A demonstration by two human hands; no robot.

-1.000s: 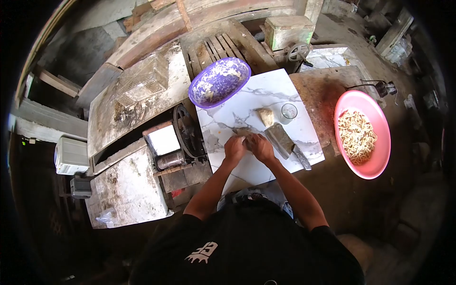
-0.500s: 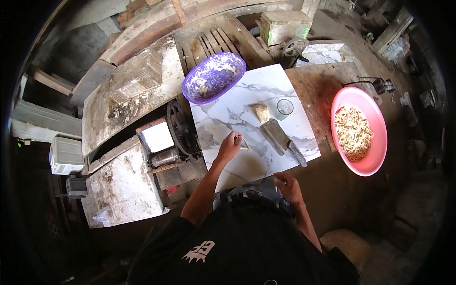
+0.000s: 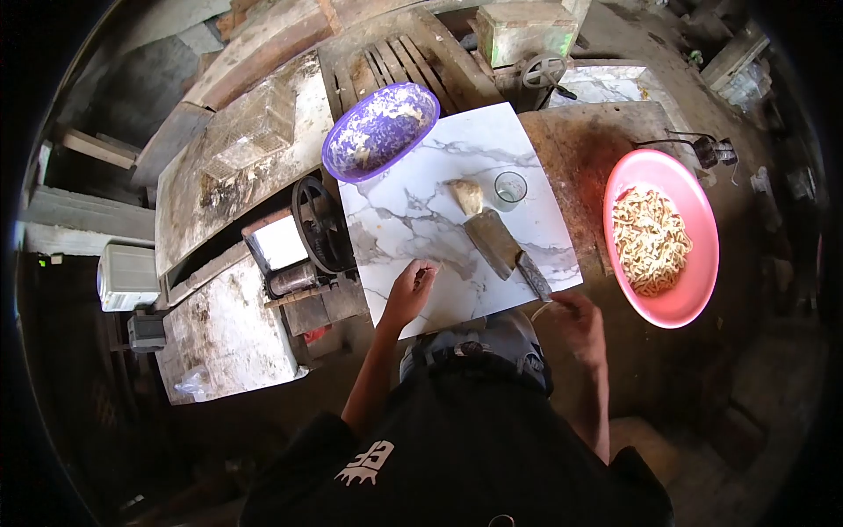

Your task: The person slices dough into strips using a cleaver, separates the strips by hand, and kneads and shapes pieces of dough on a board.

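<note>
My left hand (image 3: 414,288) is over the near left part of the marble-patterned board (image 3: 479,290), its fingers curled; whatever they may hold is hidden. Past the board's near right corner is my right hand (image 3: 580,323), slightly blurred, with a thin pale dough strip (image 3: 542,310) at its fingers. Close to that hand, a cleaver (image 3: 493,244) lies flat, its dark handle pointing toward me. Beyond the blade sit a pale lump (image 3: 467,197) and a clear glass (image 3: 510,188). To the right, a pink basin (image 3: 698,263) contains many pale dough strips (image 3: 650,241).
A purple basin (image 3: 378,136) with whitish residue rests at the board's far left corner. Left of the board stands a machine with a dark wheel (image 3: 320,224). A wire rack (image 3: 255,136) lies on the stained table behind. A metal box (image 3: 527,35) stands at the back.
My right hand has moved right and outward, toward the pink basin. My left hand has drawn back slightly toward me, and the strip beside it has gone from the board. The view has shifted slightly.
</note>
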